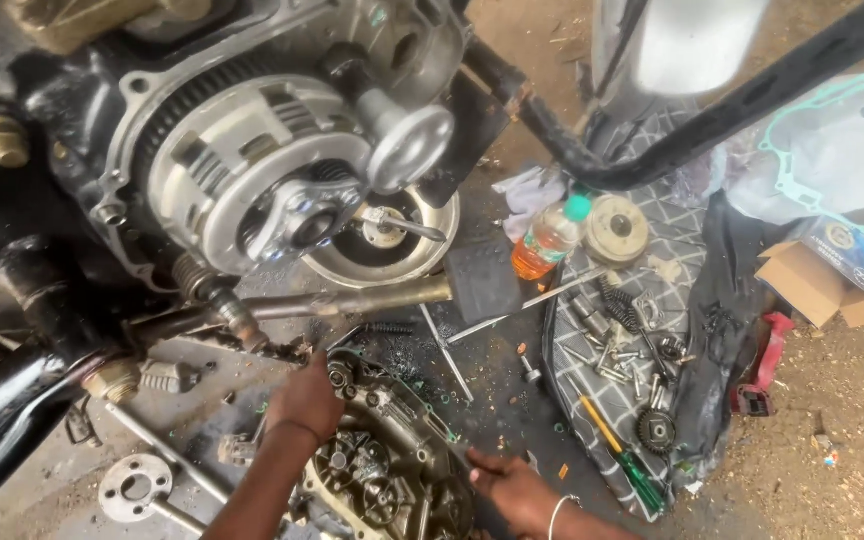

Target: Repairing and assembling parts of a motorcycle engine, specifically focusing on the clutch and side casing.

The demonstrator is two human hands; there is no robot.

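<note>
An open motorcycle engine fills the upper left, its round silver clutch assembly (262,170) exposed. On the ground below lies a greasy engine side cover (382,465), inner side up. My left hand (304,400) rests on the cover's upper left rim, fingers curled over the edge. At the cover's lower right edge, my right hand (512,490) presses on it, a thin bangle on the wrist. Both hands hold the cover.
A patterned mat (642,300) at right carries bolts, springs, a gear (658,430) and a green-handled screwdriver (632,465). An orange-liquid bottle (549,240), a round metal part (617,228), a cardboard box (817,285) and a green gasket (802,190) lie nearby. A brake pedal rod (352,300) crosses the middle.
</note>
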